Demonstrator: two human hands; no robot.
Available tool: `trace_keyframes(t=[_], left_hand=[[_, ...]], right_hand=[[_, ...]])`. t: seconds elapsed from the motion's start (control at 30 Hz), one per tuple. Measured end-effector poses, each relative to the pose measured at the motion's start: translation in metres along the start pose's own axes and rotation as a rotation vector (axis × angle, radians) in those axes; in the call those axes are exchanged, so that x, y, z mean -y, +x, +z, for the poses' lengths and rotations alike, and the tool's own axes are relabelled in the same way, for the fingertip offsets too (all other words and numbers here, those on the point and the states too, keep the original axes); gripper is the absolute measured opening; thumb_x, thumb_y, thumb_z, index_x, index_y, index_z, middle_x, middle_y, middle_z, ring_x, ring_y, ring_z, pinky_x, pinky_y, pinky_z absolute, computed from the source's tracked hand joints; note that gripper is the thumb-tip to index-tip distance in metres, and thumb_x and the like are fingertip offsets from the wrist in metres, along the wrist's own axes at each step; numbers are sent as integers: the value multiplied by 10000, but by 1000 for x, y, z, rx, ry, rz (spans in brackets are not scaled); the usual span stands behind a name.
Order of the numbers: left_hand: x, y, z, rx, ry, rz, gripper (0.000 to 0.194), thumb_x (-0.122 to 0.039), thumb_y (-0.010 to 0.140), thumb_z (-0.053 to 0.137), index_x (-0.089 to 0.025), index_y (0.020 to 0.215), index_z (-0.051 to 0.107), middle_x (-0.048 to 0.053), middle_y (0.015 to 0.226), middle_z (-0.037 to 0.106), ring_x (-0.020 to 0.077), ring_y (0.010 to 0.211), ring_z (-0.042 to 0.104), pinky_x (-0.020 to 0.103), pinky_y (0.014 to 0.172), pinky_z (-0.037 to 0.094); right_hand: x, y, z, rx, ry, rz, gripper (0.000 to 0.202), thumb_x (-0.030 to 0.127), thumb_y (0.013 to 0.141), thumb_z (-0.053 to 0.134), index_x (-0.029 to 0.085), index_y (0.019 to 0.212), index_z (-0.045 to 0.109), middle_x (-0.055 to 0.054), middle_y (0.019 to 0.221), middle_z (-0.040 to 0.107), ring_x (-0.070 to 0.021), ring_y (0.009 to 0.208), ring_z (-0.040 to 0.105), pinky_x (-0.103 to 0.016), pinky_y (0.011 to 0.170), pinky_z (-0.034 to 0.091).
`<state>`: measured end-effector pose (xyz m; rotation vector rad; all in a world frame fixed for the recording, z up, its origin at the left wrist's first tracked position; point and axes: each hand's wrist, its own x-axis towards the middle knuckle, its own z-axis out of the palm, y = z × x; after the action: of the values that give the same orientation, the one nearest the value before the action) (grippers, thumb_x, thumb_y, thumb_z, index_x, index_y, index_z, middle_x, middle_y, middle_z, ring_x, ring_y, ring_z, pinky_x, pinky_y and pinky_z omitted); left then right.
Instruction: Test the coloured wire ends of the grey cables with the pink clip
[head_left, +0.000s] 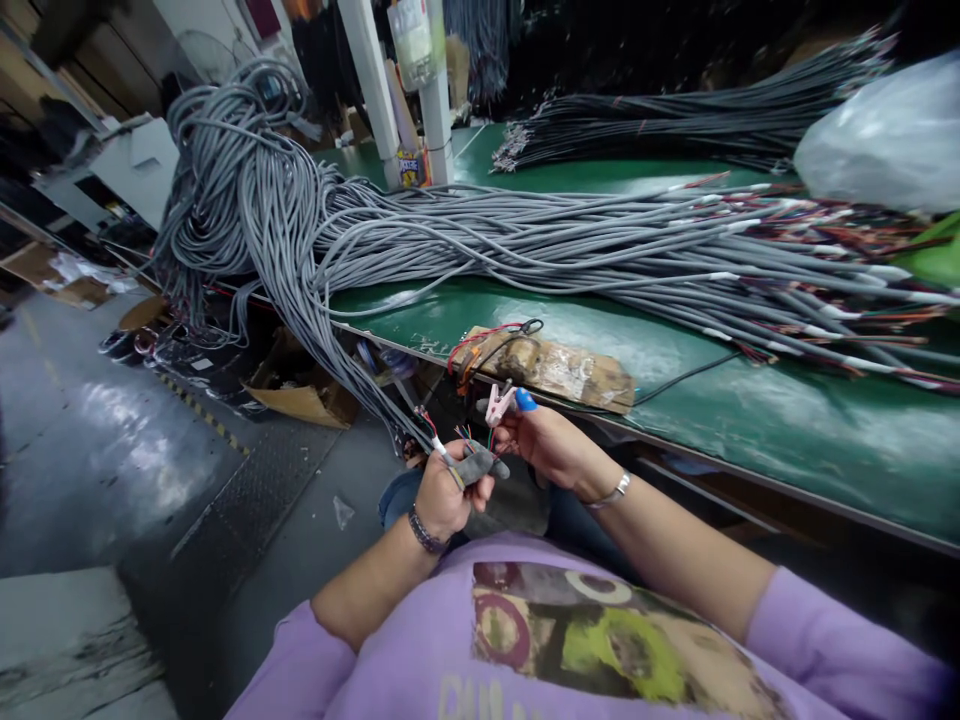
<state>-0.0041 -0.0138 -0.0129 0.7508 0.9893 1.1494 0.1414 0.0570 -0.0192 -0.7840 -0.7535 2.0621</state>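
A grey cable (pixel 444 455) with a white sleeve near its end runs into my left hand (pixel 450 490), whose fingers are closed around it. Grey covers sit on fingertips of that hand. Thin coloured wires (pixel 469 437) fan out from the cable end. My right hand (pixel 547 440) is just to the right, its lower fingers pinched at the wire ends. One of its fingertips wears a blue cover. Against this fingertip is a small pale pink clip (pixel 499 404); whether it is held is unclear.
A worn wooden block (pixel 562 370) with red and black leads lies at the edge of the green table (pixel 420 312). Long grey cables (pixel 480 225) spread across it and hang over the left edge. Black cables (pixel 675 125) and a plastic bag (pixel 885 135) lie behind.
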Motion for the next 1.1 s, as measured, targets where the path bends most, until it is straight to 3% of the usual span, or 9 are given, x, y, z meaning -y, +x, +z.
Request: trace_keyframes(t=[0.27, 0.43, 0.73, 1.1], left_hand=[[-5, 9, 6, -11, -113, -60, 349, -442, 586, 756, -149, 632, 571, 5, 492, 600, 42, 304, 363, 189, 312, 190], [-3, 12, 4, -4, -140, -66, 299, -409, 608, 728, -152, 639, 579, -27, 404, 520, 47, 293, 349, 189, 321, 190], [-1, 14, 6, -45, -171, -96, 307, -391, 554, 739, -150, 627, 563, -22, 414, 549, 46, 293, 361, 175, 322, 201], [5, 5, 1, -46, -40, 3, 332, -428, 651, 730, -139, 653, 569, -1, 485, 592, 45, 310, 379, 174, 302, 213]], right_hand=[[-5, 8, 11, -12, 17, -121, 448, 598, 631, 734, 165, 734, 680, -29, 711, 638, -102, 567, 516, -234, 536, 449], [-8, 12, 11, 20, 127, -92, 392, 543, 666, 742, 178, 802, 703, -9, 683, 628, -93, 552, 499, -225, 543, 448], [-10, 16, 15, -54, 199, -89, 339, 464, 665, 776, 166, 818, 721, -5, 647, 624, -97, 552, 518, -204, 522, 457], [-1, 6, 8, 45, 218, 67, 507, 650, 785, 543, 167, 845, 683, -40, 736, 652, -120, 587, 562, -244, 557, 493]])
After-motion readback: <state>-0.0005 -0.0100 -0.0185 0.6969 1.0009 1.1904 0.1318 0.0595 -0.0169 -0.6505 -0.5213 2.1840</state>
